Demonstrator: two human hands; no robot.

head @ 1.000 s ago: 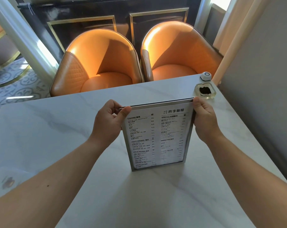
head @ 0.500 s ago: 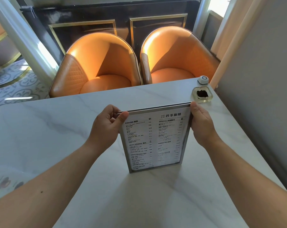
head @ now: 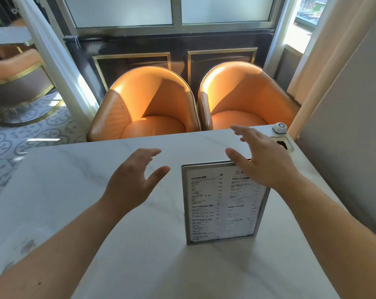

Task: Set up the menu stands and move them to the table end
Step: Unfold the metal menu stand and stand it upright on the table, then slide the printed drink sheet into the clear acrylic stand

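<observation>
Menu stand (head: 223, 203) stands upright unaided on the table (head: 79, 190); left hand (head: 132, 182) and right hand (head: 262, 160) hover spread, empty, apparently checking its balance.

We see one silver-framed rectangular menu stand (head: 222, 203) with a white printed card standing upright on its lower edge on the white marble-look table, right of the table's middle and nearer the far end than us. Its printed face is turned toward us, with black headings such as COFFEE, FRUIT DRINKS and COLD DRINKS down the left column and a second column on the right, whose finer lines are too blurred for us to read. Its upper right corner is hidden from us, and the rest of the frame stands free.
</observation>
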